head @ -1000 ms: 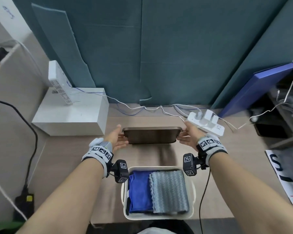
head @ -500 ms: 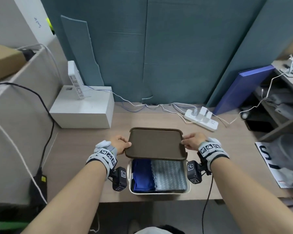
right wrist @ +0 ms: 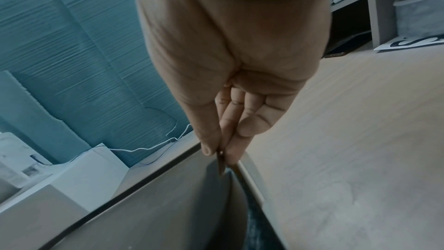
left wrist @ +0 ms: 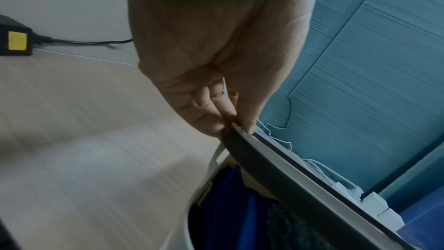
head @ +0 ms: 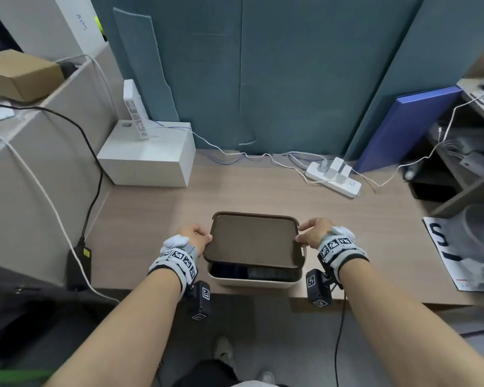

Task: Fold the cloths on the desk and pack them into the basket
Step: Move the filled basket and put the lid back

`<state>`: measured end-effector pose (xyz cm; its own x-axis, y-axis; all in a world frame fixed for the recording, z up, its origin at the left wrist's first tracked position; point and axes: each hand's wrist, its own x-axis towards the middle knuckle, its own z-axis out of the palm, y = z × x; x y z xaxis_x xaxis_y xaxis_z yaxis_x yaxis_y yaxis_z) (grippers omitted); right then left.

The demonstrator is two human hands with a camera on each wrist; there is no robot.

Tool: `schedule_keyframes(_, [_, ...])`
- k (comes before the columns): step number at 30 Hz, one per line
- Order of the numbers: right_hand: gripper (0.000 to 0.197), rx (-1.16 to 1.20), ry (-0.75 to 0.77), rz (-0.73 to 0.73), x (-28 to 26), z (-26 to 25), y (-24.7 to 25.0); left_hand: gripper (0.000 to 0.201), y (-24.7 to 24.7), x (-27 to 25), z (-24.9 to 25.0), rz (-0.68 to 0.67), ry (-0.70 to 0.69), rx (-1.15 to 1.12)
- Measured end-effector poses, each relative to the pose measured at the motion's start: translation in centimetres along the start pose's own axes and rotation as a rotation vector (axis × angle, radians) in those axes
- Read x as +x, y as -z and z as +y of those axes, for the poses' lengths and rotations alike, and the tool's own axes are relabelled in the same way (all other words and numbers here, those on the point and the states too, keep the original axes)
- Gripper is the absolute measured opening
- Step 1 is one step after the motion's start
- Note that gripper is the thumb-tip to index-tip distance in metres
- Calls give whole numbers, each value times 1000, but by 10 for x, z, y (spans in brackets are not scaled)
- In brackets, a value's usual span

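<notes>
I pinch the brown lid (head: pixel 253 240) by its 2 short ends, left hand (head: pixel 196 236) and right hand (head: pixel 313 231) each in a narrow grip, to keep it level over the basket (head: pixel 252 281) on the bench (head: pixel 157 219), where the folded cloths (left wrist: pixel 230 214) lie.

1. Your left hand (head: pixel 197 239) reached forward, thumb on top and fingers (left wrist: pixel 227 110) beneath, pinching the left edge of the lid (head: pixel 253 241).
2. Your right hand (head: pixel 315 233) mirrored it, pinching the right edge.
3. Both forearms were bare, and each wrist wore a marker-patterned band.
</notes>
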<state>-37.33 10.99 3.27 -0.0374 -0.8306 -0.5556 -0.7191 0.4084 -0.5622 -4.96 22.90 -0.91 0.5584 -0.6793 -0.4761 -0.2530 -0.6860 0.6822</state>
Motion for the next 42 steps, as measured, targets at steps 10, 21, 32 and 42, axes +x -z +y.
schedule_keyframes(10, [36, -12, 5, -13, 0, 20, -6, 16, -14, -8, -14, 47, 5, 166])
schedule_keyframes(21, [39, -256, 11, -84, 8, 31, -21, 19, -8, -50, 11, 45, 16, 545])
schedule_keyframes(32, [21, -317, 73, -60, 7, 22, -25, 10, -10, -52, 28, 60, -8, 635])
schedule_keyframes(42, [17, -368, 65, -3, 61, -29, -8, 12, -13, 10, 80, 42, -2, 607])
